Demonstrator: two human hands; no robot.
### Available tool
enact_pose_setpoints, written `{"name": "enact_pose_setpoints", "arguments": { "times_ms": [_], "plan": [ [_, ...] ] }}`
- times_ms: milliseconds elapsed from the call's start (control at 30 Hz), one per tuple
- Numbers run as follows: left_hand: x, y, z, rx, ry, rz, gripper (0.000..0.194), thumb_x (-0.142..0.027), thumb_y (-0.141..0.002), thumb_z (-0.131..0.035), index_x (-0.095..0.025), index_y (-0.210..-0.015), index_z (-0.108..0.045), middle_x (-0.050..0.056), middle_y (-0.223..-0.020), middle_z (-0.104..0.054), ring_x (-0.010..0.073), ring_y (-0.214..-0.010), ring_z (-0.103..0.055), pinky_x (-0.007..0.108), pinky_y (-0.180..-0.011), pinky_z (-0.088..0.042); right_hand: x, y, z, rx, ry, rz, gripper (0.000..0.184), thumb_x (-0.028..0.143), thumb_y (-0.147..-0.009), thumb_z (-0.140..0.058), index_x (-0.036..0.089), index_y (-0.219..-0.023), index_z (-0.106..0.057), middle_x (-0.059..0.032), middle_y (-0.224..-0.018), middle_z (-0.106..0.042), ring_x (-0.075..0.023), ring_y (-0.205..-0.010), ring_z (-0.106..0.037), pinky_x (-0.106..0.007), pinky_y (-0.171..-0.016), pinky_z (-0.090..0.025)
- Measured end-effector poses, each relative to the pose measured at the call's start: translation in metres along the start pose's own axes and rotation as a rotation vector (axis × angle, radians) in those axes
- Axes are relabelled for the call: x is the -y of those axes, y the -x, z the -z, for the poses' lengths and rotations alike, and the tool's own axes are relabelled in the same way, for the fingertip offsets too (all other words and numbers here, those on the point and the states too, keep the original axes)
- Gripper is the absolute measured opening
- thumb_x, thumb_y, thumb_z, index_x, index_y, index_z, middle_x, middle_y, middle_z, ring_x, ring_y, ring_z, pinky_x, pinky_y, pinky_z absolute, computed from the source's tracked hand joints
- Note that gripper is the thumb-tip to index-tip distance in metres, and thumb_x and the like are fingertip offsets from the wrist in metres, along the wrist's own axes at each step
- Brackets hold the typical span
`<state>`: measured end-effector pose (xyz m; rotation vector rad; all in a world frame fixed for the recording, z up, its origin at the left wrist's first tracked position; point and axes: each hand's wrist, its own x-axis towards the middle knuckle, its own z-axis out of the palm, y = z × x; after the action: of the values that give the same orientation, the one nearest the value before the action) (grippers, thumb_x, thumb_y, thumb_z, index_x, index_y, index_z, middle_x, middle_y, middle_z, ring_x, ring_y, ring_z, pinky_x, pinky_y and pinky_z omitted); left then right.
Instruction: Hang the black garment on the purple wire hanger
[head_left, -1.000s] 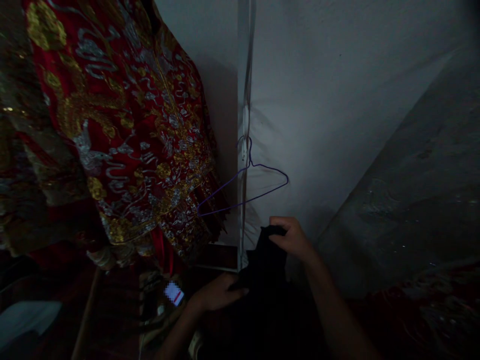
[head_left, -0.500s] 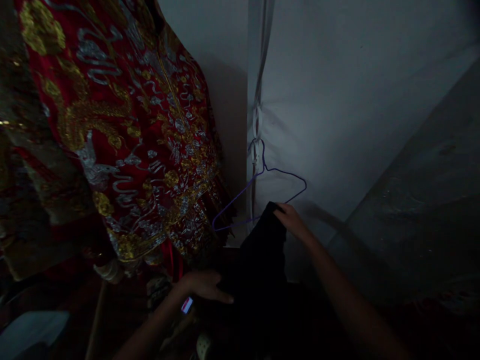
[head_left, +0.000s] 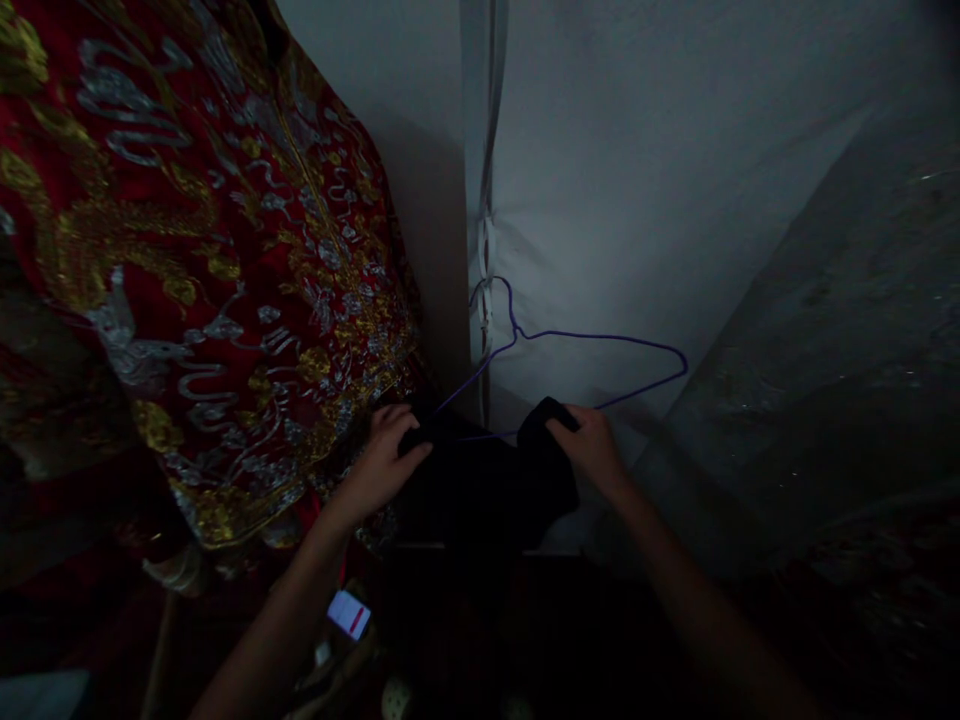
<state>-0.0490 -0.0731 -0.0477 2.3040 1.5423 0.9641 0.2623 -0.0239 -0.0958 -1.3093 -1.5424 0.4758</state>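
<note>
A black garment (head_left: 480, 495) stretches between my two hands; the dim light hides its exact kind. My left hand (head_left: 386, 455) pinches its upper left edge, close to the left end of a thin purple clothes hanger (head_left: 600, 337). My right hand (head_left: 589, 440) grips a folded upper part of the cloth at the right, just below the hanger's shoulder. The hanger hooks onto a white ring strap (head_left: 486, 250) on the wall. Its left corner is covered by the cloth, and its bottom bar passes behind or through the fabric.
A red jacket (head_left: 247, 260) with gold and silver embroidery hangs at the left. A lit phone screen (head_left: 349, 614) glows low down beside my left forearm. Translucent plastic sheeting (head_left: 817, 380) hangs at the right against the pale wall (head_left: 637, 200). A clog-like shoe (head_left: 396, 698) is at the bottom.
My left hand has risen with the cloth's left edge to the hanger's left end. The garment is spread wider, and the hanger has swung so its right end reaches further right.
</note>
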Motion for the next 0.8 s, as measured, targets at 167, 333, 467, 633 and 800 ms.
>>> {"name": "enact_pose_setpoints", "arguments": {
  "times_ms": [167, 333, 467, 633, 800],
  "plan": [
    [-0.032, -0.03, 0.005, -0.103, 0.168, -0.146, 0.012, -0.024, -0.088, -0.057, -0.022, -0.098, -0.051, 0.01, -0.147, -0.048, 0.0245, -0.135, -0.047, 0.043, -0.114, -0.035, 0.009, 0.022, -0.023, 0.172, -0.195, 0.047, 0.024, 0.032, -0.078, -0.05, 0.017, -0.072, -0.068, -0.0021, -0.067, -0.067, -0.0189, -0.064, -0.061, -0.028, -0.061, -0.049],
    [-0.031, -0.047, 0.0, -0.133, 0.087, -0.063, 0.029, -0.03, -0.096, -0.049, -0.023, -0.124, -0.05, 0.008, -0.116, -0.067, 0.0234, -0.11, -0.064, 0.039, -0.099, -0.046, 0.019, 0.033, 0.001, 0.066, -0.214, 0.158, 0.046, 0.017, -0.076, -0.048, 0.02, -0.117, -0.069, -0.0069, -0.114, -0.072, -0.0234, -0.11, -0.065, -0.039, -0.099, -0.049],
    [-0.028, -0.046, 0.0, -0.101, -0.004, -0.094, 0.025, -0.033, -0.1, -0.04, -0.022, -0.111, -0.06, 0.006, -0.105, -0.07, 0.0232, -0.099, -0.066, 0.035, -0.09, -0.048, 0.01, 0.014, 0.053, -0.433, -0.11, 0.201, 0.061, 0.019, -0.078, -0.055, 0.018, -0.139, -0.053, -0.0106, -0.143, -0.055, -0.0246, -0.135, -0.048, -0.043, -0.116, -0.035],
    [-0.028, -0.048, 0.003, -0.106, -0.04, -0.122, 0.024, -0.031, -0.1, -0.038, -0.023, -0.102, -0.06, 0.005, -0.096, -0.068, 0.0212, -0.09, -0.065, 0.033, -0.085, -0.048, -0.013, -0.011, 0.118, -0.306, -0.086, 0.018, 0.035, 0.032, -0.074, -0.061, 0.017, -0.105, -0.072, -0.0082, -0.101, -0.074, -0.0276, -0.095, -0.068, -0.041, -0.087, -0.053],
    [-0.012, -0.05, 0.004, -0.196, -0.004, 0.025, 0.03, -0.044, -0.095, -0.048, -0.021, -0.113, -0.057, 0.008, -0.107, -0.068, 0.0235, -0.1, -0.064, 0.036, -0.091, -0.048, -0.014, -0.017, 0.154, 0.031, -0.205, -0.096, 0.021, 0.038, -0.07, -0.066, 0.017, -0.068, -0.071, -0.0053, -0.063, -0.069, -0.0198, -0.056, -0.062, -0.03, -0.053, -0.047]
  ]
}}
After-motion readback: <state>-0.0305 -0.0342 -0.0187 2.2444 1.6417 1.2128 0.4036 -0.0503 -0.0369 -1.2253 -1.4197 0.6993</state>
